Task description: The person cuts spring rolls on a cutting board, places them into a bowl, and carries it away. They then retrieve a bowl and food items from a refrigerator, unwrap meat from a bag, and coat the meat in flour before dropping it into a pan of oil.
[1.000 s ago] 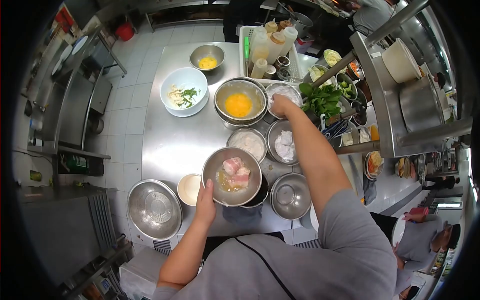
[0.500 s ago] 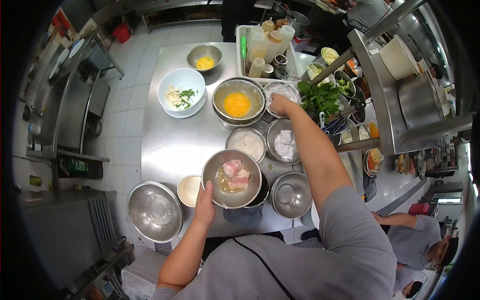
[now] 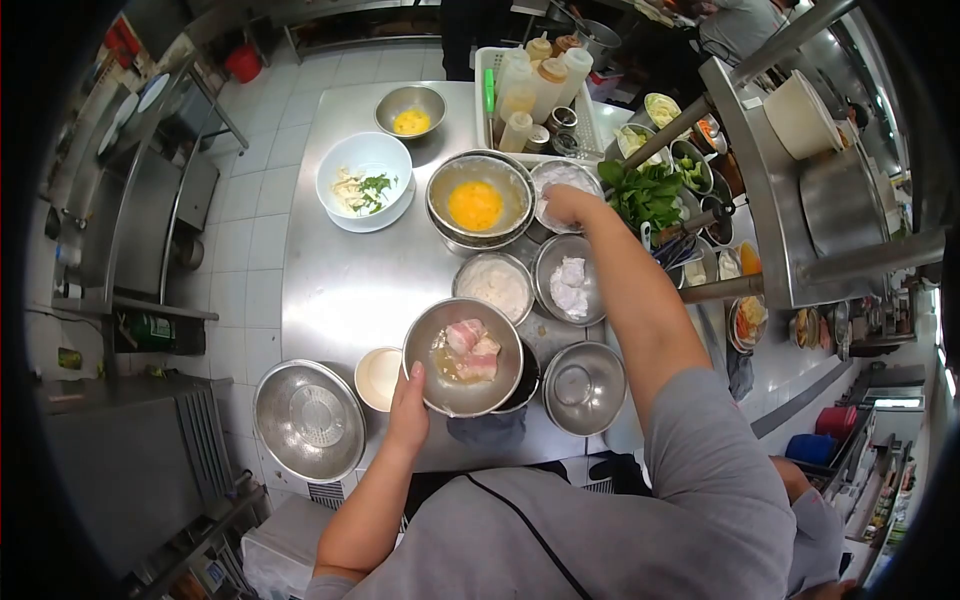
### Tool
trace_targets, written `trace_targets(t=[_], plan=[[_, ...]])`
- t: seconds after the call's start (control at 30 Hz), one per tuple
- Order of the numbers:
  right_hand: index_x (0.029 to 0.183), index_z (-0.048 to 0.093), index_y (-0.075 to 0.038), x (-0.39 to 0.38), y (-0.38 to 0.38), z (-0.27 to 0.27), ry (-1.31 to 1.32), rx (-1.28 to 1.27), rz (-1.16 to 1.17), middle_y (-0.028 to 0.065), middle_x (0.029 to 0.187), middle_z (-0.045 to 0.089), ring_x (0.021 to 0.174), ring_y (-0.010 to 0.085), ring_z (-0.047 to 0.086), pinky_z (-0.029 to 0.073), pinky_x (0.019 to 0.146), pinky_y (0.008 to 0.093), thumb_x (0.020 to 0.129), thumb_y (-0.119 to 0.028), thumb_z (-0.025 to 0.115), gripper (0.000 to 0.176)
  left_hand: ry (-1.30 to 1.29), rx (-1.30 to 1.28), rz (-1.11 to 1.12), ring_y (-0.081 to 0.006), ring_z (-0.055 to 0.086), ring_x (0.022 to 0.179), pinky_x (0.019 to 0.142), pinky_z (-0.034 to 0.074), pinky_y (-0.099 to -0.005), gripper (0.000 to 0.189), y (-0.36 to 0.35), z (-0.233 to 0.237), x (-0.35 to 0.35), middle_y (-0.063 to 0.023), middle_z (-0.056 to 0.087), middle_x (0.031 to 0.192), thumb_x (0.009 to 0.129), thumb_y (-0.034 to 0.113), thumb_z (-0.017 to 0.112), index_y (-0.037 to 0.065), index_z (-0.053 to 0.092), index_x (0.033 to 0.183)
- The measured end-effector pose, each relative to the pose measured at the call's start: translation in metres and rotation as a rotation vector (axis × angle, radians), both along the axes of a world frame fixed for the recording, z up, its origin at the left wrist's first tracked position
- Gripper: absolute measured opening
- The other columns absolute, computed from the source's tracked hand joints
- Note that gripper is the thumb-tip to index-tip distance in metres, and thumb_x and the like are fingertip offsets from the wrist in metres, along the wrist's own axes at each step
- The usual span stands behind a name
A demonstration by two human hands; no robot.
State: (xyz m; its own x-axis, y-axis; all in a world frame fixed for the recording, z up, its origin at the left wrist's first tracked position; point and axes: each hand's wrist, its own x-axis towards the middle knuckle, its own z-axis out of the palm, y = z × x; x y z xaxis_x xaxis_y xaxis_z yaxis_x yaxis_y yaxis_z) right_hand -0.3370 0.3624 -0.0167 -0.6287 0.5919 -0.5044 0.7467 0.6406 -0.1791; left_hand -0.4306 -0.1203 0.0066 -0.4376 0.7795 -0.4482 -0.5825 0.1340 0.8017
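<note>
My left hand (image 3: 408,405) grips the rim of a metal bowl (image 3: 420,335), thumb on the near left side. Pieces of raw meat (image 3: 473,350) with pale fat lie in it with some liquid. My right hand (image 3: 568,205) is down in a bowl of white powder (image 3: 555,177), fingers curled and their tips hidden. Just below that forearm, another metal bowl (image 3: 545,290) has white-coated pieces (image 3: 570,287). Beside it stands a bowl of off-white flour (image 3: 493,285). A larger bowl holds beaten egg (image 3: 475,206).
A white bowl with chopped greens (image 3: 365,190), a small bowl of egg (image 3: 410,121) and a basket of squeeze bottles (image 3: 540,85) stand farther back. Nearer are a bare metal bowl (image 3: 584,388), a colander-like bowl (image 3: 310,420) and a cream container (image 3: 378,380). Metal shelving (image 3: 745,170) rises at right.
My right hand has shifted slightly right and deeper over the white powder. The left hand and the meat bowl stay put. At lower right, a co-worker has moved downward, mostly out of view.
</note>
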Motion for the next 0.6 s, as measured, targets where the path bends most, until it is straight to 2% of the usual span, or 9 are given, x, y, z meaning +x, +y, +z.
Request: trace_targets(t=[0.07, 0.13, 0.3, 0.43, 0.5, 0.53, 0.6], plan=[[0.133, 0.062, 0.001, -0.003, 0.002, -0.007, -0.089, -0.066, 0.090, 0.0273, 0.128, 0.068, 0.117, 0.0415, 0.066, 0.052, 0.100, 0.0463, 0.079, -0.012, 0.063, 0.055, -0.011, -0.024, 0.014, -0.0218, 0.050, 0.134, 0.115, 0.036, -0.0348, 0.054, -0.002, -0.001, 0.001, -0.0166, 0.055, 0.145, 0.113, 0.032, 0.042, -0.006, 0.040, 0.150], [0.133, 0.064, 0.000, 0.008, -0.007, -0.015, 0.034, 0.002, 0.053, 0.0275, 0.129, 0.067, 0.118, 0.0413, 0.066, 0.052, 0.101, 0.0457, 0.079, -0.011, 0.063, 0.054, -0.017, -0.015, 0.009, -0.0219, 0.050, 0.134, 0.116, 0.035, -0.0344, 0.054, -0.002, -0.006, 0.000, -0.0165, 0.054, 0.145, 0.113, 0.032, 0.042, -0.006, 0.040, 0.150], [0.136, 0.063, 0.000, 0.008, -0.015, -0.001, 0.054, -0.027, 0.000, 0.0270, 0.129, 0.068, 0.118, 0.0424, 0.066, 0.052, 0.101, 0.0438, 0.078, -0.003, 0.060, 0.058, -0.008, -0.005, 0.005, -0.0222, 0.050, 0.135, 0.116, 0.035, -0.0345, 0.055, 0.000, -0.003, 0.000, -0.0168, 0.054, 0.146, 0.113, 0.033, 0.043, -0.006, 0.040, 0.151], [0.138, 0.063, -0.003, 0.012, -0.023, 0.008, 0.036, 0.061, 0.014, 0.0265, 0.127, 0.068, 0.116, 0.0419, 0.067, 0.051, 0.102, 0.0434, 0.077, 0.001, 0.059, 0.061, 0.000, 0.001, -0.015, -0.0227, 0.049, 0.136, 0.117, 0.034, -0.0348, 0.056, 0.003, -0.007, -0.003, -0.0168, 0.053, 0.147, 0.112, 0.034, 0.042, -0.006, 0.040, 0.151], [0.135, 0.064, -0.003, 0.021, -0.031, 0.018, 0.280, 0.192, -0.167, 0.0264, 0.126, 0.068, 0.117, 0.0415, 0.066, 0.050, 0.103, 0.0433, 0.079, 0.001, 0.060, 0.056, -0.010, -0.027, -0.021, -0.0228, 0.049, 0.136, 0.117, 0.034, -0.0347, 0.056, 0.002, -0.012, -0.005, -0.0169, 0.053, 0.147, 0.112, 0.034, 0.042, -0.006, 0.040, 0.152], [0.135, 0.064, -0.003, 0.025, -0.044, 0.036, 0.279, 0.192, -0.167, 0.0264, 0.126, 0.068, 0.117, 0.0415, 0.066, 0.050, 0.103, 0.0433, 0.079, 0.001, 0.060, 0.056, -0.020, -0.054, -0.029, -0.0230, 0.049, 0.137, 0.117, 0.033, -0.0346, 0.056, 0.003, -0.013, -0.006, -0.0169, 0.053, 0.148, 0.112, 0.034, 0.042, -0.006, 0.040, 0.152], [0.132, 0.065, -0.006, 0.031, -0.084, 0.087, 0.466, 0.325, -0.305, 0.0246, 0.126, 0.068, 0.118, 0.0410, 0.064, 0.051, 0.101, 0.0465, 0.085, -0.003, 0.059, 0.047, 0.010, -0.060, -0.036, -0.0232, 0.048, 0.137, 0.118, 0.033, -0.0345, 0.057, 0.011, -0.005, -0.007, -0.0171, 0.053, 0.148, 0.112, 0.034, 0.042, -0.006, 0.040, 0.152]])
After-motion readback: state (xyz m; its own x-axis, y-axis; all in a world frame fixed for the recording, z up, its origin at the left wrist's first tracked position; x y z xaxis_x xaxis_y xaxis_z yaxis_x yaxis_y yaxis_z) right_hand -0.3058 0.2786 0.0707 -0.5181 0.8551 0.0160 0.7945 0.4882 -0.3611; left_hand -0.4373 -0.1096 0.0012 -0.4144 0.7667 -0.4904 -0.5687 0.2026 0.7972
